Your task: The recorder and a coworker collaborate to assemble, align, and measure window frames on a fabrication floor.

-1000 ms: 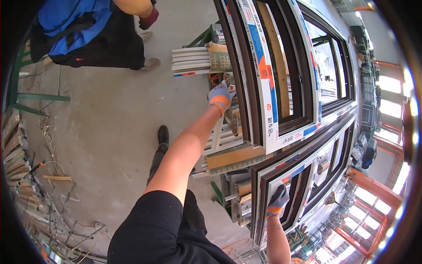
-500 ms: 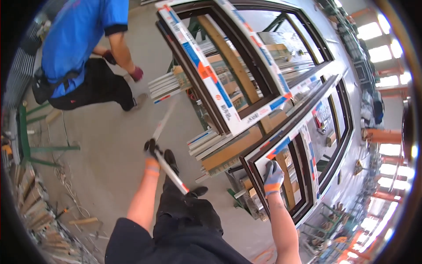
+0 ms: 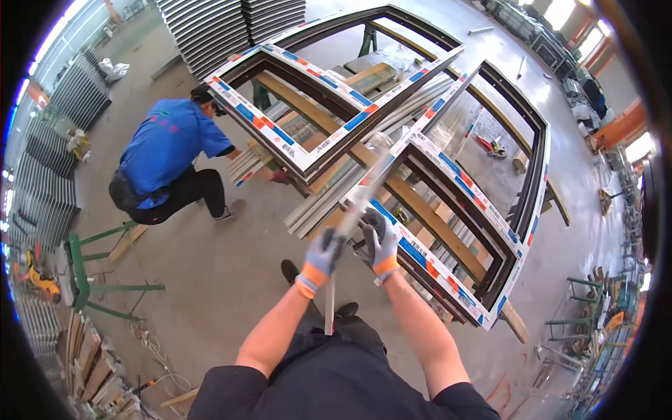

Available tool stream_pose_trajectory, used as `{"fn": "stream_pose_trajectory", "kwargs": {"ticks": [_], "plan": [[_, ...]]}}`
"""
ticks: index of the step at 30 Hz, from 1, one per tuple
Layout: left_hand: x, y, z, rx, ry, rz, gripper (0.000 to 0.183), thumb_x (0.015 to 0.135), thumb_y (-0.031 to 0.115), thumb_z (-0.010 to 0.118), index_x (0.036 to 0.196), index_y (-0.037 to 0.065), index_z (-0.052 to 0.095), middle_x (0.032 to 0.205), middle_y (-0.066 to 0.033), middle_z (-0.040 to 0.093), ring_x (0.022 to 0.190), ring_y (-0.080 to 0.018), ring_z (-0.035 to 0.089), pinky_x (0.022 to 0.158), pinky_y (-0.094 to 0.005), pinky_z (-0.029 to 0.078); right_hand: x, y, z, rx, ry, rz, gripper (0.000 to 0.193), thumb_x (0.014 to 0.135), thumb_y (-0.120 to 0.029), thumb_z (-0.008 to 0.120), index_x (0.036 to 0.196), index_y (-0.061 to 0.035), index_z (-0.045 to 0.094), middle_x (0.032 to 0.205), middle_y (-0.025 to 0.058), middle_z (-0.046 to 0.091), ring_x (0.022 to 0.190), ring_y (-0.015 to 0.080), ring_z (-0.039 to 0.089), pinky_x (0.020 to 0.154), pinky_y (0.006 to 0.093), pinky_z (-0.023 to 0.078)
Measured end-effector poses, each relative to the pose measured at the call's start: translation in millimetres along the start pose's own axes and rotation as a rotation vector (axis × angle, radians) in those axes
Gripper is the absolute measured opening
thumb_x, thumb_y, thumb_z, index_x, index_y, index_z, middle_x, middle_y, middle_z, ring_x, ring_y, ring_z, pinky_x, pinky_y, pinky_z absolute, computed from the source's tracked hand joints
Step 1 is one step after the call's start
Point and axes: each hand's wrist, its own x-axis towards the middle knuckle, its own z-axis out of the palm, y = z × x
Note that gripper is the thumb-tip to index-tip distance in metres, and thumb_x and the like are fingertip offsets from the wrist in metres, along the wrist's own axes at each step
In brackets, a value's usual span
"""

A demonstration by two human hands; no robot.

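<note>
My left hand (image 3: 318, 260), in a grey glove with an orange cuff, is closed around a long pale profile strip (image 3: 330, 302). The strip slants upward past the near frame; its upper part is smeared by motion, and its lower end hangs over my legs. My right hand (image 3: 381, 243), gloved alike, is beside the strip at the left corner of the near window frame (image 3: 448, 283). Its thumb and fingers look apart, with the fingertips partly hidden. This dark frame has white protective film with blue and orange marks.
A second window frame (image 3: 276, 143) lies beyond, over wooden beams (image 3: 434, 222) and stacked profiles. A co-worker in blue (image 3: 171, 150) crouches at the far left. A green stand (image 3: 82, 287) and wood offcuts (image 3: 89, 360) are at left; red-handled pliers (image 3: 490, 147) lie at right.
My left hand has brought the strip up and right toward the frame. My right hand has left the frame's film and moved left beside the strip. The co-worker has crouched lower. The view has shifted.
</note>
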Motion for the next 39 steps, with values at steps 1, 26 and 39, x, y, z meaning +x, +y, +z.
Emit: {"fn": "stream_pose_trajectory", "kwargs": {"ticks": [1,26,39], "plan": [[-9,2,17,0.197,-0.123,-0.053,0.022,0.098,0.023,0.063,0.110,0.004,0.060,0.086,0.0017,0.059,0.076,-0.0058,0.052,0.068,-0.0233,0.047,-11,-3,-5,0.331,-0.004,0.287,0.026,0.092,-0.018,0.068,0.112,-0.0025,0.061,0.097,0.0075,0.068,0.086,0.0194,0.066,0.073,0.0318,0.053],[61,-26,260,-0.146,-0.366,0.142,0.028,0.100,0.021,0.059,0.124,0.005,0.058,0.083,-0.0041,0.063,0.065,-0.0133,0.059,0.058,-0.0267,0.049,-130,-48,-201,0.627,0.372,0.720,0.020,0.087,-0.011,0.074,0.103,-0.0028,0.066,0.087,0.0003,0.067,0.078,0.0074,0.059,0.070,0.0254,0.050],[-49,-168,424,0.461,-0.636,0.150,0.045,0.092,0.012,0.068,0.132,-0.002,0.053,0.109,-0.0113,0.067,0.097,-0.0165,0.061,0.087,-0.0300,0.050,-207,70,-392,0.347,0.973,0.779,0.021,0.093,-0.024,0.069,0.102,-0.0062,0.063,0.068,-0.0015,0.061,0.048,0.0065,0.052,0.039,0.0246,0.041]]}}
